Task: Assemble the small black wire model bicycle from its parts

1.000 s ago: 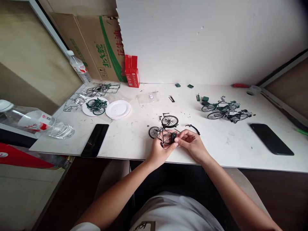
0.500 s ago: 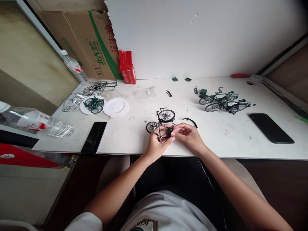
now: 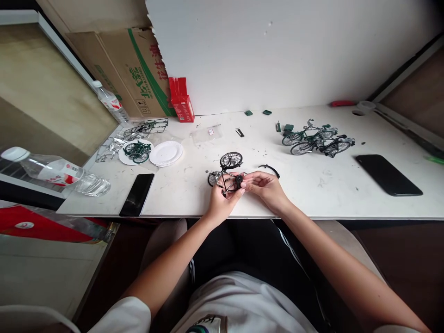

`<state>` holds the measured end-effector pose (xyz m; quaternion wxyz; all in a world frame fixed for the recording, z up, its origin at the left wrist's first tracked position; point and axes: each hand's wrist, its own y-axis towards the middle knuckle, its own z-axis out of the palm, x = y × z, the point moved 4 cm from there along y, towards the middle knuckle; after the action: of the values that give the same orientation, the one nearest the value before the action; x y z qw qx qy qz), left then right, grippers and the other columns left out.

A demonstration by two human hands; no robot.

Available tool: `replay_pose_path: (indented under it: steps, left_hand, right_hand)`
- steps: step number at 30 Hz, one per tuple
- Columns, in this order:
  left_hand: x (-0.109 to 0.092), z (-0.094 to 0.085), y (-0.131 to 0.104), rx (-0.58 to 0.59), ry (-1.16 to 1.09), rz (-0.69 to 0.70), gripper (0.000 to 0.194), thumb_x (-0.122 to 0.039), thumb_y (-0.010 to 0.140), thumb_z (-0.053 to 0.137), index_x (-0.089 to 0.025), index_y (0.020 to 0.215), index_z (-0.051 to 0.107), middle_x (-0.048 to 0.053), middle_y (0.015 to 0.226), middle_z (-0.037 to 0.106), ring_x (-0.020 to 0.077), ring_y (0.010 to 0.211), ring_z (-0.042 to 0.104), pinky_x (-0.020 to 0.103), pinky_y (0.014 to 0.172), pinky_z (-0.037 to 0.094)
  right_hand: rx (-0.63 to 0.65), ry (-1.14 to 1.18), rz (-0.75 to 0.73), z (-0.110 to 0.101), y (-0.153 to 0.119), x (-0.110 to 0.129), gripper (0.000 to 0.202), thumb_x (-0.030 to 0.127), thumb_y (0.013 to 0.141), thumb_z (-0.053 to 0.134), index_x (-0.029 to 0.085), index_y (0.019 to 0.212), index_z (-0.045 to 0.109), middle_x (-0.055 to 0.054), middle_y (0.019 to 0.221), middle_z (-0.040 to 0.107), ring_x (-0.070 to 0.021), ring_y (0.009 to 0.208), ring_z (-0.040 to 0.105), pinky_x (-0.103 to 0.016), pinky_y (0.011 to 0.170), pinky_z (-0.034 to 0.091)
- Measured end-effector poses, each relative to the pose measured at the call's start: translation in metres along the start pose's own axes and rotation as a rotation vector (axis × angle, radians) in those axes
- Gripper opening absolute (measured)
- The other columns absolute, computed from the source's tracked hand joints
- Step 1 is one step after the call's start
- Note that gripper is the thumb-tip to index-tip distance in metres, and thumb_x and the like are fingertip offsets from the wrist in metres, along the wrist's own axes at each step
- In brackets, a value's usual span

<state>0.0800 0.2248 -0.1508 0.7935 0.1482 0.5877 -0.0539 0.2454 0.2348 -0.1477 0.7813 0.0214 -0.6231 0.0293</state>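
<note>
L hand [image 3: 222, 201] cradles model bike [image 3: 225, 178] just in from table's [image 3: 312, 199] front edge, approx midway along; fingers curled under, thumb angled R. R hand [image 3: 268, 190] reaches over same edge, fingers pointing L, thumb + fingertips pinching blk round part [image 3: 239, 179].

The place looks like a home hobby corner, though the narrow surroundings leave that uncertain: a white table [image 3: 312, 194] before a plain white panel [image 3: 277, 60], a printed carton [image 3: 114, 55], drink bottles [image 3: 62, 171], phones [image 3: 388, 175], disposable plates [image 3: 166, 154] and model bicycles [image 3: 328, 147].
</note>
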Motion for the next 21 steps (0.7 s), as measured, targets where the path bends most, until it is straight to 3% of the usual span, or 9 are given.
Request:
replay_pose_path:
  steps: [11,21]
  left_hand:
    - [0.0061,-0.0011,0.0015,-0.011,0.025,0.022,0.057,-0.042,0.089,0.086,-0.021,0.132,0.056,0.019,0.145,0.069,0.0319,0.134,0.070,0.048,0.115,0.058]
    - [0.0057,0.0007,0.0040,-0.011,-0.002,0.015,0.056,-0.040,0.087,0.089,-0.020,0.129,0.057,0.019,0.141,0.071,0.0319,0.129,0.073,0.048,0.111,0.060]
  right_hand:
    - [-0.006,-0.030,-0.013,-0.0005,0.0002,-0.0006,0.042,0.046,0.066,0.103,0.024,0.097,0.085,-0.008,0.104,0.083,-0.0232,0.094,0.077,-0.041,0.094,0.065]
    - [-0.019,-0.015,-0.041,-0.0032,0.0012,-0.0037,0.047,0.043,0.062,0.105,0.023,0.100,0.085,-0.006,0.099,0.083,-0.0207,0.091,0.077,-0.037,0.089,0.065]
